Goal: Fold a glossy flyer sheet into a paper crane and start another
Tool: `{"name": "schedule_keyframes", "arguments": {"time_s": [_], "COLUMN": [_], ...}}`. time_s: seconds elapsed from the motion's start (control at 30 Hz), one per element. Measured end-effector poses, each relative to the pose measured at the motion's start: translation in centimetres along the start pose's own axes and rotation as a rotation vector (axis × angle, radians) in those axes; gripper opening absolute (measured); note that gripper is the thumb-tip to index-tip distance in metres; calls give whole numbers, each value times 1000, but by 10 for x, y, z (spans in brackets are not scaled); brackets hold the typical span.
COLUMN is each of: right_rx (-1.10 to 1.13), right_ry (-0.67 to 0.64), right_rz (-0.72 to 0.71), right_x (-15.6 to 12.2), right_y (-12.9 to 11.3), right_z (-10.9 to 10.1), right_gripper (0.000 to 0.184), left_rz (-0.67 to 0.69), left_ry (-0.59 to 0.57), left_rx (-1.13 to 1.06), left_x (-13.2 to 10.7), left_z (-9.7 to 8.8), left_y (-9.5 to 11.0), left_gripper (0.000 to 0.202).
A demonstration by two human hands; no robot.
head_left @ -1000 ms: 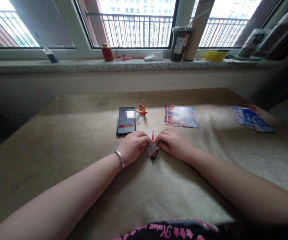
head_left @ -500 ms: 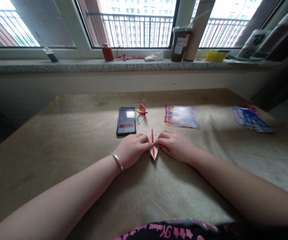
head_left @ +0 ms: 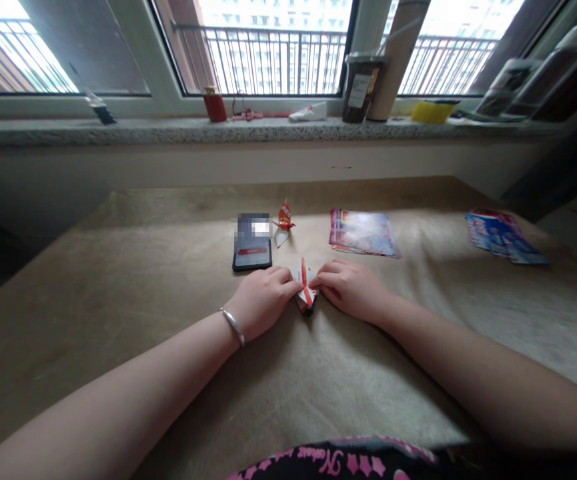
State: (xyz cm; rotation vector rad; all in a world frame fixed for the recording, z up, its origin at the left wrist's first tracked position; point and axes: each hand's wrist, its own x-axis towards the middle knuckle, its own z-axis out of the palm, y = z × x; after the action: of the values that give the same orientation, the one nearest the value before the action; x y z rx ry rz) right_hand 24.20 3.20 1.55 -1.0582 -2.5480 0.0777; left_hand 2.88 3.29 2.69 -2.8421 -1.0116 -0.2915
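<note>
Between my hands, on the wooden table (head_left: 208, 373), is a small folded paper (head_left: 305, 293), white with red stripes and pointed at both ends. My left hand (head_left: 264, 297), with a silver bangle at its wrist, pinches the paper's left side between thumb and fingers. On the opposite side, my right hand (head_left: 351, 288) pinches the right edge with its fingertips. The paper's near tip is tilted and shows a dark underside. Just beyond stands a red and white folded paper crane (head_left: 285, 219), beside a phone (head_left: 253, 250) lying flat.
A stack of printed paper sheets (head_left: 365, 232) lies behind my right hand. Farther right are blue and red printed sheets (head_left: 505, 237). Along the granite windowsill (head_left: 278, 131) stand a red jar (head_left: 215, 105), a dark lidded container (head_left: 361, 90) and a yellow item (head_left: 433, 112).
The folded paper has spread wider between my fingers, and its near point has lifted and shortened. My left hand has shifted slightly left; the right has hardly moved.
</note>
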Motion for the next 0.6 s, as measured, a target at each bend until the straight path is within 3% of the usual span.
{"name": "schedule_keyframes", "arguments": {"time_s": [0.3,0.43,0.6], "right_rx": [-1,-19,-111], "right_ry": [49,59,0], "right_rz": [122,84,-63], "right_x": [4,3,2], "right_y": [-1,0,1], "right_z": [6,6,0], "right_gripper": [14,13,17], "left_rz": [-83,-74,-6], "left_ry": [30,51,39], "left_rx": [-43,-94,-116], "left_x": [4,4,2], "left_z": [5,6,4], "left_y": [0,-2,-4], "left_gripper": [17,15,22]}}
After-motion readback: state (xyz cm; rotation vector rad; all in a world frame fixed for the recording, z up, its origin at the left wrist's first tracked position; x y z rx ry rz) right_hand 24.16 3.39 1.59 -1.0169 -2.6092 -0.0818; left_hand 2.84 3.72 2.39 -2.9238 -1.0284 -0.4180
